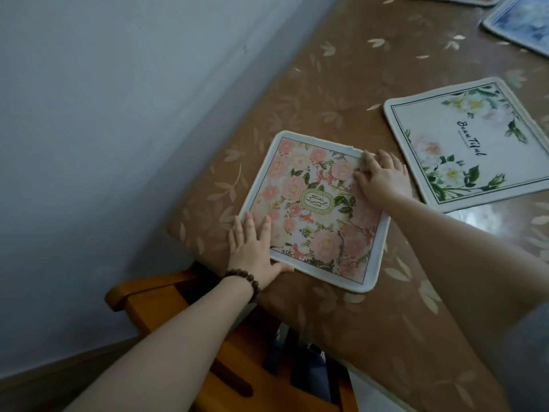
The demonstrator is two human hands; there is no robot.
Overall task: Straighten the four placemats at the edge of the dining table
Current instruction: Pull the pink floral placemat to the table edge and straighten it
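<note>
A pink flowered placemat (315, 212) lay near the corner of the tabletop (341, 84), turned at a slant to the edge. The left hand (252, 251) rested flat on the mat's corner at about eight o'clock, its grip apart, fingers straight and spread, thumb along the near border. A bead bracelet (245, 282) circled that wrist. The right hand (383, 176) pressed on the mat's corner at about two o'clock, fingers slightly bent but clamped on nothing. A white placemat (466, 144) with green leaves lay at three o'clock, apart from the pink one. A blue placemat (523, 22) lay at one o'clock, well apart. A wooden chair (178, 322) stood at six o'clock beneath the tabletop edge.
</note>
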